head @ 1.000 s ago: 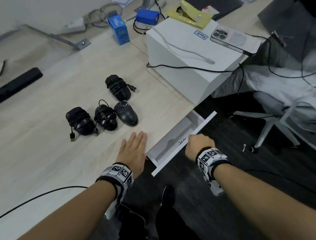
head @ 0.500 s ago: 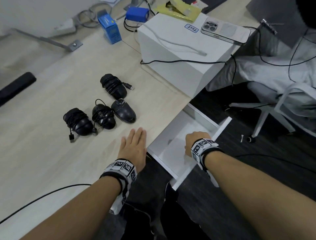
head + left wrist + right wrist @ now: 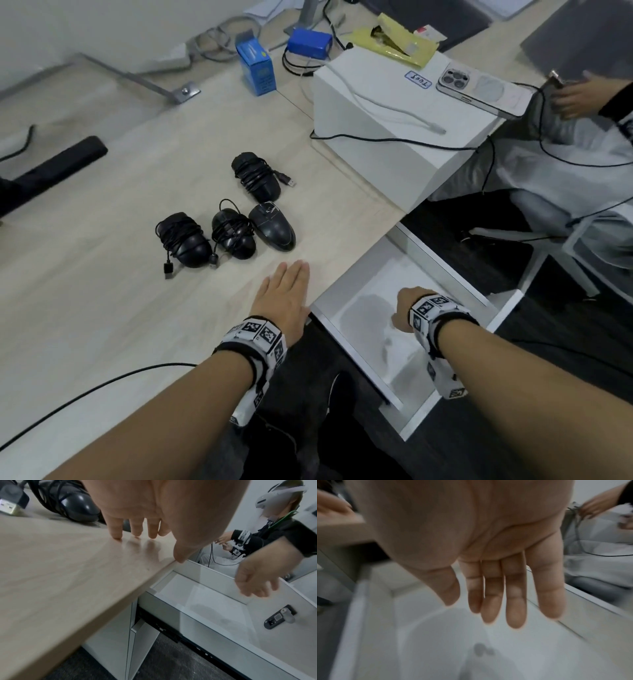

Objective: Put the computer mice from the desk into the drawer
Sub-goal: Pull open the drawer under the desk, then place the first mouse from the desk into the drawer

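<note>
- Four black corded computer mice (image 3: 236,214) lie mid-frame on the pale wooden desk (image 3: 102,308); the white pull-out drawer (image 3: 442,270), lower right, holds none
- Left hand (image 3: 286,296) flat, fingers straight; right hand (image 3: 406,308) relaxed, holding nothing
- Risk: loose cable wraps and plugs may snag neighbouring mice when one is lifted

R wrist view was motion-blurred: drawer (image 3: 368,649) floor & walls smeared, a dark smudge (image 3: 482,651) on the floor unreadable. In head view the right hand (image 3: 404,310) had its fingers hidden behind the wrist band. L wrist view cut off the mice (image 3: 73,505) at the top edge. Small label (image 3: 418,79) on the white box (image 3: 387,144): text too small to read.
</note>
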